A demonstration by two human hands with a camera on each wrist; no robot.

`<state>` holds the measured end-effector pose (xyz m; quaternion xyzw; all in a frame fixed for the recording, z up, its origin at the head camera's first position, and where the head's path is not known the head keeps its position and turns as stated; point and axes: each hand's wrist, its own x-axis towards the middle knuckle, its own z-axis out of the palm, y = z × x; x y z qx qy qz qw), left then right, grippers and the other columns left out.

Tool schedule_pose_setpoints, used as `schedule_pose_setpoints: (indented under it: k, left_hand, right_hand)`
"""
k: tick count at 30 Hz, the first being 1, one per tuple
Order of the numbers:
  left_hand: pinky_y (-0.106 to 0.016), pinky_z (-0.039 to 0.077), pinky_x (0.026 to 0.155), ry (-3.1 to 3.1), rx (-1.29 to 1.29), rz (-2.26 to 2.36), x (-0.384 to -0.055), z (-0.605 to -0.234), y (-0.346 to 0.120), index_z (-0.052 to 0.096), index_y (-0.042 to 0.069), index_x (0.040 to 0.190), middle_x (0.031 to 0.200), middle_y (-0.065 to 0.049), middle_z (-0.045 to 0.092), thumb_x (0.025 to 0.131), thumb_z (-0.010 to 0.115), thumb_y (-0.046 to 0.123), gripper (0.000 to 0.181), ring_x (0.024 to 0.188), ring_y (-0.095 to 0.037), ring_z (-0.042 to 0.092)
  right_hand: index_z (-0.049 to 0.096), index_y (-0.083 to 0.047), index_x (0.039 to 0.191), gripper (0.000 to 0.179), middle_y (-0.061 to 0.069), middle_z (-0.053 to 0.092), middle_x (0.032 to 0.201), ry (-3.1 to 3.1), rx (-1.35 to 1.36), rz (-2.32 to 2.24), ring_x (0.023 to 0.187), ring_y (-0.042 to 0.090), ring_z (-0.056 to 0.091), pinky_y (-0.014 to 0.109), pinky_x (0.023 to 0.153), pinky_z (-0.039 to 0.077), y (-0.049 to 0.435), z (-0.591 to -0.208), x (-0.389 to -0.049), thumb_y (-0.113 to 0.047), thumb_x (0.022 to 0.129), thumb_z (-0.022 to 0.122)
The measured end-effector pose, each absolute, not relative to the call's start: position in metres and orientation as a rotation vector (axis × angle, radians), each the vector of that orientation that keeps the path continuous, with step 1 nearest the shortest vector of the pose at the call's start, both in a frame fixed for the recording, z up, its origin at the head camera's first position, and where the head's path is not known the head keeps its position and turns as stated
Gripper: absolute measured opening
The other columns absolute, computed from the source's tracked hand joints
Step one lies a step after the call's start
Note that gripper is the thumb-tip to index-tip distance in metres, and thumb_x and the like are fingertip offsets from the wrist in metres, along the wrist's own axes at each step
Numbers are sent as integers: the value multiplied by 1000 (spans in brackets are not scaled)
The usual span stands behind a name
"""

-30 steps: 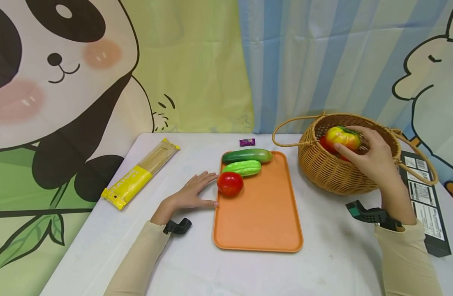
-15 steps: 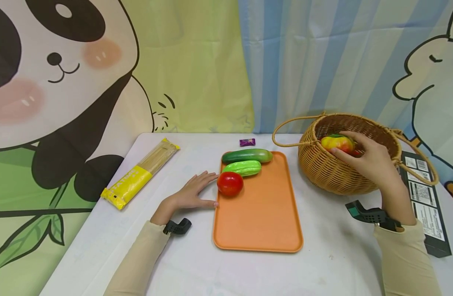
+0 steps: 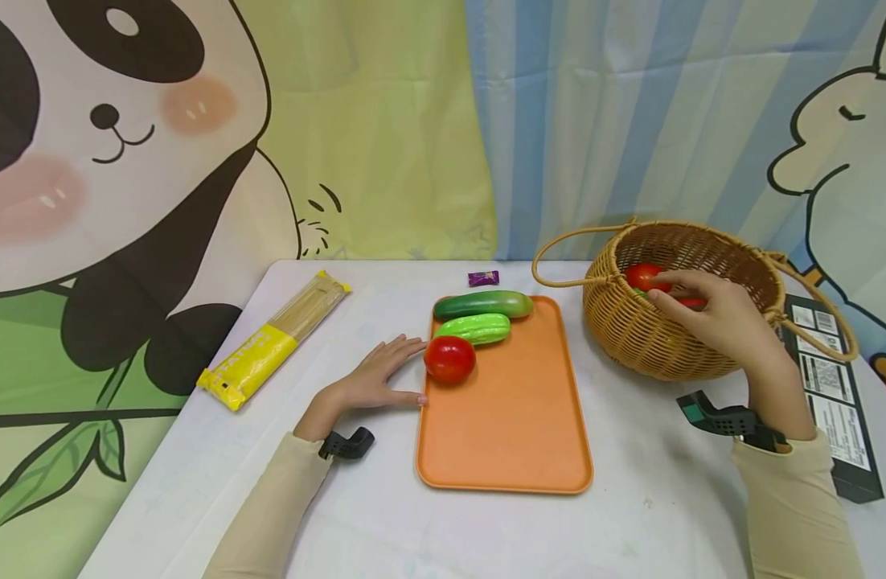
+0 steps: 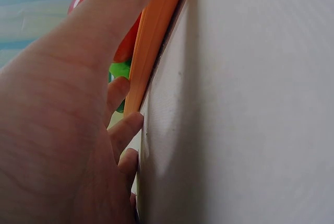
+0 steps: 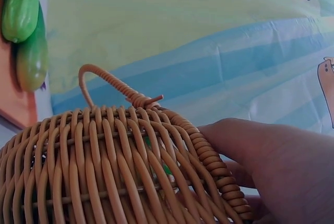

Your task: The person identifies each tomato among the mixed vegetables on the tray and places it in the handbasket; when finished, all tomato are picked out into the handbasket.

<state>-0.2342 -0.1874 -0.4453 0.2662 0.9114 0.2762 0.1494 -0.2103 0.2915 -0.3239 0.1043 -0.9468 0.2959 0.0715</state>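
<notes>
My left hand lies with spread fingers at the left edge of the orange tray, its thumb tip and fingertips touching the rim. Close to those fingers, a red tomato sits on the tray, with a light green cucumber and a dark green cucumber behind it. My right hand reaches down into the wicker basket; its fingertips are hidden, so what they touch is unclear. Inside, left of that hand, shows a red tomato. The right wrist view mostly shows woven basket wall.
A yellow noodle packet lies at the left. Behind the tray is a small purple-wrapped candy. The basket's loop handle sticks out leftward. A black box with white labels lies right of the basket.
My right hand has lowered the yellow-red vegetable into the basket, where it is now out of sight. The red tomato there has come into view. My left hand has not moved.
</notes>
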Motion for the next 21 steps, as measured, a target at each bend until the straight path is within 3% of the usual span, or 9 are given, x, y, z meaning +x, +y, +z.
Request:
schedule_pose_setpoints:
  k: [3,9,12,14,16,19,21]
  left_hand:
    - [-51,0,121,2618,765,799,-235,-446,-187,29,23,155,161,-3,25,80,72,57,93,151,-27,6]
    - [-48,-1,121,2612,749,795,-234,-445,-187,28,25,155,161,0,23,79,71,58,94,151,-24,4]
    - [-48,-1,122,2610,744,795,-233,-444,-187,27,26,155,162,0,23,79,71,58,94,151,-23,4]
    - [-48,-2,121,2610,744,799,-233,-444,-187,27,26,155,162,-1,23,79,72,58,93,151,-24,4]
    - [-48,-1,122,2611,741,795,-233,-444,-187,27,26,155,162,-1,22,79,72,57,93,151,-24,4]
    - [-47,-2,122,2612,732,785,-234,-445,-187,27,27,155,162,0,22,79,72,57,93,151,-23,3]
    - [-46,-2,122,2614,727,776,-234,-444,-187,26,28,155,162,1,22,79,71,58,94,151,-22,3]
  right_hand:
    - [62,-4,127,41,25,61,119,-2835,341,891,97,35,60,30,68,48,292,-324,-210,-33,97,60]
    - [63,-8,126,38,20,61,121,-2797,358,932,86,-6,53,15,63,46,295,-325,-210,-29,95,65]
    - [63,-8,127,39,21,58,127,-2792,354,941,94,8,59,10,65,43,293,-324,-210,-29,94,66]
    - [62,-6,127,40,23,55,130,-2787,356,954,106,28,58,23,78,50,292,-323,-209,-29,94,65]
    - [60,-4,127,41,24,52,133,-2781,356,972,117,43,49,41,91,50,290,-323,-209,-29,94,65]
    - [59,-3,127,42,25,49,136,-2767,354,1003,124,45,41,68,93,36,288,-322,-208,-28,94,66]
    - [59,-3,127,41,24,48,137,-2762,350,1012,123,45,42,67,93,37,286,-321,-207,-28,94,66]
